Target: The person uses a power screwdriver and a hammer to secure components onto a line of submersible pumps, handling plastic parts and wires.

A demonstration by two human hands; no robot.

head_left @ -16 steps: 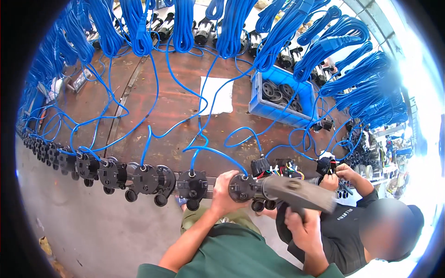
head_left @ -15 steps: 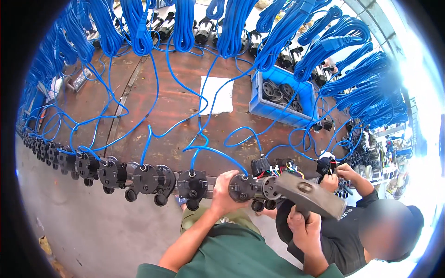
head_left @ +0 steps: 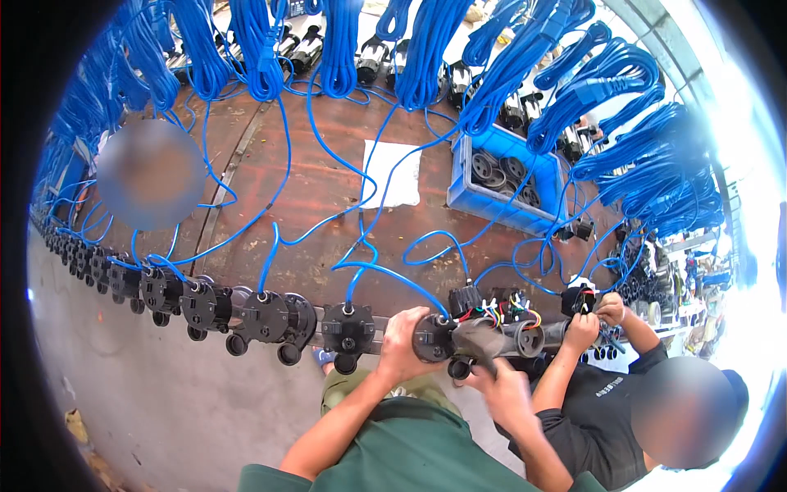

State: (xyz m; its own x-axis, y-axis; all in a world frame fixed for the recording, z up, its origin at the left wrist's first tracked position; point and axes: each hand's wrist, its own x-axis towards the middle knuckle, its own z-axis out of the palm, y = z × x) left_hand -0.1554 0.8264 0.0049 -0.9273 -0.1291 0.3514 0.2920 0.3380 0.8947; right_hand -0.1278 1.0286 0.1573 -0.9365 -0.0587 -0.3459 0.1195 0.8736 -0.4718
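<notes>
Left hand [head_left: 414,340]: you gripped the black pump unit [head_left: 433,338].
Right hand [head_left: 500,385]: you clasped the grey power tool [head_left: 492,338].
Progress: several units left of it sat wired; this one unfinished.

Just one view here: a head-worn fisheye cam looked steeply down, close over the wearer's forearms at the bottom middle. The workbench [head_left: 328,189] edge ran across mid-frame, bending near the rim, with floor at lower left.
</notes>
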